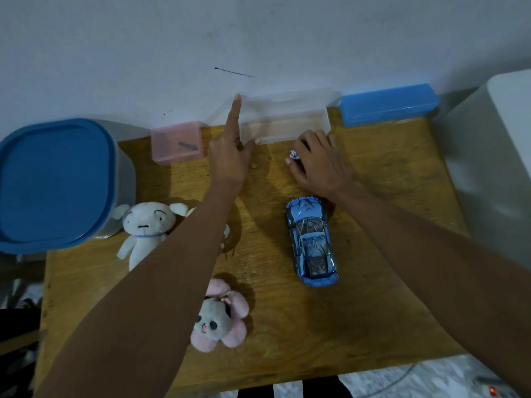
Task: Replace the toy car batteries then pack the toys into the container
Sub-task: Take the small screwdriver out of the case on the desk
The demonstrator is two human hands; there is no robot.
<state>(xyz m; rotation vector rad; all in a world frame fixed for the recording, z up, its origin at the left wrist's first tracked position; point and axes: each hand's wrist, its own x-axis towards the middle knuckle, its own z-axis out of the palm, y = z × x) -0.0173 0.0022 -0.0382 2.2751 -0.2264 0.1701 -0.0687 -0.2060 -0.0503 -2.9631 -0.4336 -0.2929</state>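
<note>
A blue toy car [311,239] lies on the wooden table [373,297], nose toward the wall. A clear plastic box [284,129] stands at the back with its clear lid [287,100] tipped up against the wall. My left hand [230,156] reaches to the box's left end, index finger stretched up along the lid's edge and thumb at the front rim. My right hand [319,165] rests in front of the box, fingers curled on a small white and blue item [293,154]. A white plush [146,228] and a pink panda plush [219,314] lie under my left arm.
A large container with a blue lid [54,185] stands at the left edge. A small pink box [178,143] with a dark tool inside and a blue box [388,106] sit against the wall. A white appliance [494,168] borders the right side.
</note>
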